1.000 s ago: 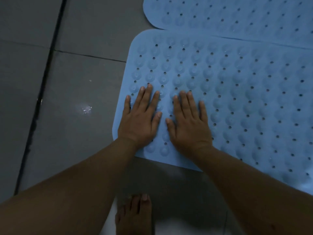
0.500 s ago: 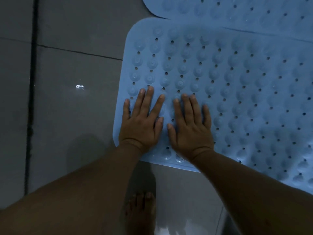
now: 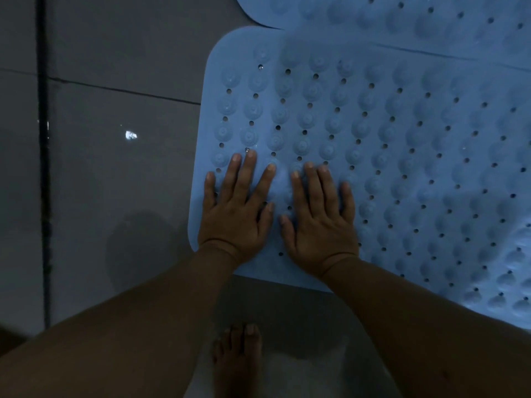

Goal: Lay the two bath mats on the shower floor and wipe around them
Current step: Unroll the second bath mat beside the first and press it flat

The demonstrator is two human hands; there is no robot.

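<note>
A light blue bath mat (image 3: 388, 145) with bumps and small holes lies flat on the dark grey tiled floor (image 3: 115, 182). A second blue mat (image 3: 402, 15) lies beyond it at the top edge, and the two overlap slightly. My left hand (image 3: 235, 208) rests palm down with fingers spread on the near left corner of the closer mat. My right hand (image 3: 319, 216) lies flat beside it, fingers apart, nearly touching thumb to thumb. Neither hand holds anything.
My bare foot (image 3: 238, 357) stands on the tile just below the mat's near edge. A dark grout line (image 3: 43, 168) runs down the left side. A small bright glint (image 3: 131, 135) shows on the wet tile left of the mat.
Both hands stay flat on the mat's near left corner, shifted slightly toward its near edge. The camera view has drifted, so the mat sits lower and to the right of where it was.
</note>
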